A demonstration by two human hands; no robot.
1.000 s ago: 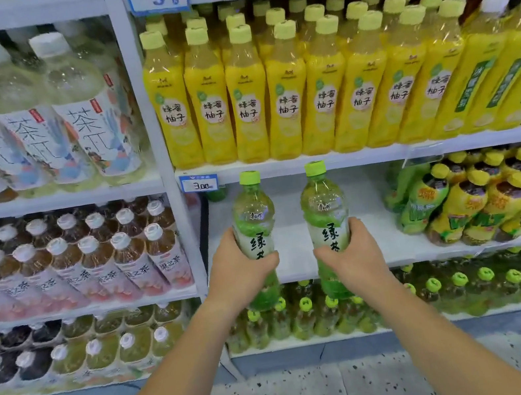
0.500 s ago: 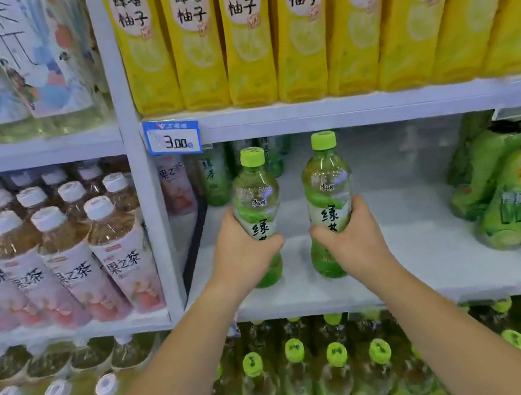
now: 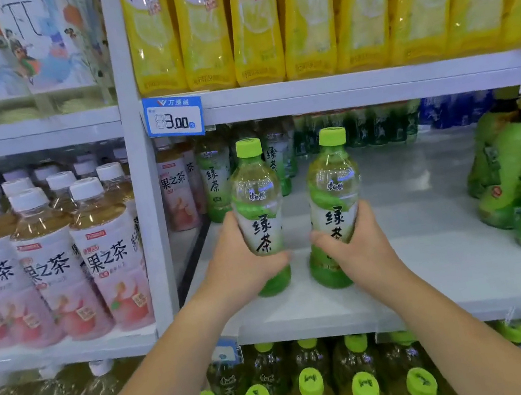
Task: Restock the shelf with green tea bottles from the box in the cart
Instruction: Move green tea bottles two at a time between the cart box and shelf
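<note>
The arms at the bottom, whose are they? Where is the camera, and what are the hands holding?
They belong to a person stocking a shop. The camera sits on that person's head, looking forward and down, so you see their own arms. The left hand grips the left bottle and the right hand grips the right bottle, both green tea, upright over the white shelf. A few more bottles stand at the back. Yellow bottles fill the shelf above, with a price tag on its edge.

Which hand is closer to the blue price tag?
Left. The left hand, gripping a green tea bottle, is below and just right of the blue price tag; the right hand, gripping the second bottle, is farther right.
</note>
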